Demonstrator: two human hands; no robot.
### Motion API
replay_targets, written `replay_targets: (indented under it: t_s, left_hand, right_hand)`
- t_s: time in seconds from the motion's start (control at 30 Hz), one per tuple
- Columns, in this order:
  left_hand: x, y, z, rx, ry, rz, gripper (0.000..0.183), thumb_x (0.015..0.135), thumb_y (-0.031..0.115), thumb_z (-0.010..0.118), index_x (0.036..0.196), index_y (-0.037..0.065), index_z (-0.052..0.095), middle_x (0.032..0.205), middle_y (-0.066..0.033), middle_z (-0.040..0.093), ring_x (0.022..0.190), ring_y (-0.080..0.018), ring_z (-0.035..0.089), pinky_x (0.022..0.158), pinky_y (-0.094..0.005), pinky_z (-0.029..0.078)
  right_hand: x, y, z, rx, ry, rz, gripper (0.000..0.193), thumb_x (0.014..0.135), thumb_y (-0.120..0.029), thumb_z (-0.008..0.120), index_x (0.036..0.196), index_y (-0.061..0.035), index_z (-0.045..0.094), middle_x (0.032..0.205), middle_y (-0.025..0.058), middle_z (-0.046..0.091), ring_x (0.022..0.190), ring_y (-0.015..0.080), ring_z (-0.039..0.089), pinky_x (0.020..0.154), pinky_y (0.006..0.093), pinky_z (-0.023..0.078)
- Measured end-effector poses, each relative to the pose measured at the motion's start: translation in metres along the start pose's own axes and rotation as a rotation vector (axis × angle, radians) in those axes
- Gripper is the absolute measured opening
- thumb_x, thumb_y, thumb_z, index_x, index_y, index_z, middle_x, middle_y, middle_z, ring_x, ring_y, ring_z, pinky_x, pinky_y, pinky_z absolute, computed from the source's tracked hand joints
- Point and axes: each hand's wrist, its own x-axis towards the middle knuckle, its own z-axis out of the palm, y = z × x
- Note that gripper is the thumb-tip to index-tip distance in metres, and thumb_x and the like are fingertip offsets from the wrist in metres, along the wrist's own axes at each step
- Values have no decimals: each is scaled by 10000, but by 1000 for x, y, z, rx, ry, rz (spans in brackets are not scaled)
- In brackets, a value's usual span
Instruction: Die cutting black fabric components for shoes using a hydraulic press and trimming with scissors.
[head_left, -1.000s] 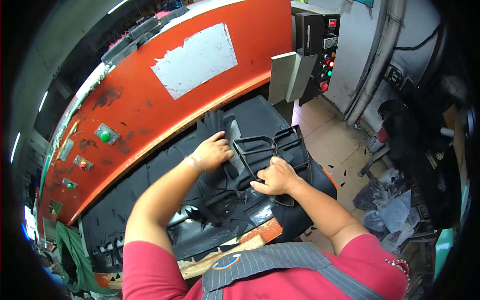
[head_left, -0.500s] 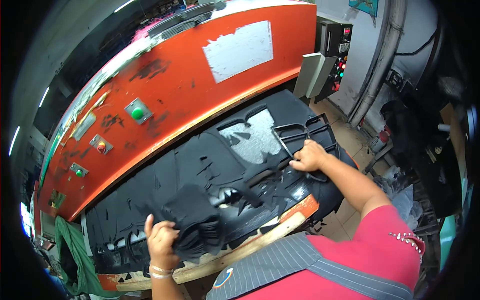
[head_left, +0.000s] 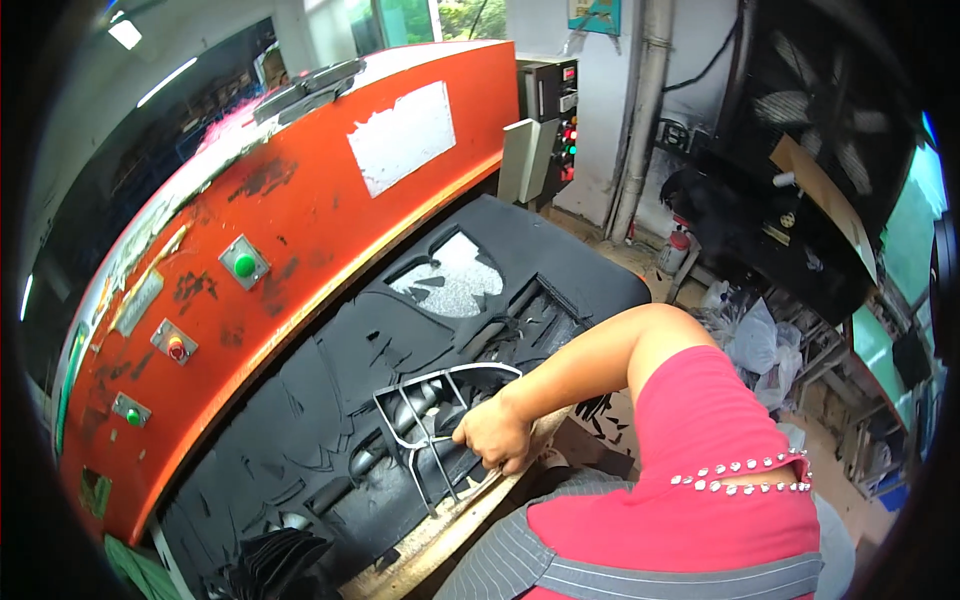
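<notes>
Orange machine (head_left: 310, 220), its body bordering your table's (head_left: 430, 552) far side; black sheet (head_left: 570, 250) over the tabletop, cut through in places, with smooth open room toward its rounded right end. Black metal frame (head_left: 430, 440), near the table's wooden front edge, above cut scraps, contact with them unclear; stack of black pieces (head_left: 275, 560), front left corner. Your right hand (head_left: 497, 435), fingers clamped on the frame's near side; your left hand, out of view, fingers' state untellable.
</notes>
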Motion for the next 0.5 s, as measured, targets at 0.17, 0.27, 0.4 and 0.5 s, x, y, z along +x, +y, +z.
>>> replay_targets:
  t_s: [0.17,0.27,0.4,0.5]
  left_hand:
    - [4,4,-8,-27,-19,-57,301,756,87,777,960,-70,621,932,-192,666,783,-292,619,783,-376,482]
    - [0,-6,3,-225,5,-116,316,782,87,757,1003,-90,619,987,-185,670,819,-246,626,772,-364,487]
    - [1,2,-2,-271,-3,-285,394,790,211,758,1005,-97,639,974,-214,670,798,-282,625,765,-370,485]
    - [18,19,-7,-241,-53,-306,437,787,237,757,1035,-98,627,976,-223,663,803,-300,622,757,-379,479]
  right_hand:
    - [21,31,-61,343,413,547,555,824,-568,542,663,-44,632,722,157,600,707,333,590,747,453,467]
    - [-2,116,-58,291,629,1359,517,831,-502,585,1106,-64,584,1211,145,495,1194,343,404,921,493,396]
    - [-25,184,-64,781,607,1974,627,844,-487,601,1323,-97,491,1389,105,405,1312,322,315,1006,509,354]
    - [-68,226,-55,1050,565,2088,628,833,-484,622,1318,-101,510,1430,96,377,1311,324,337,995,488,379]
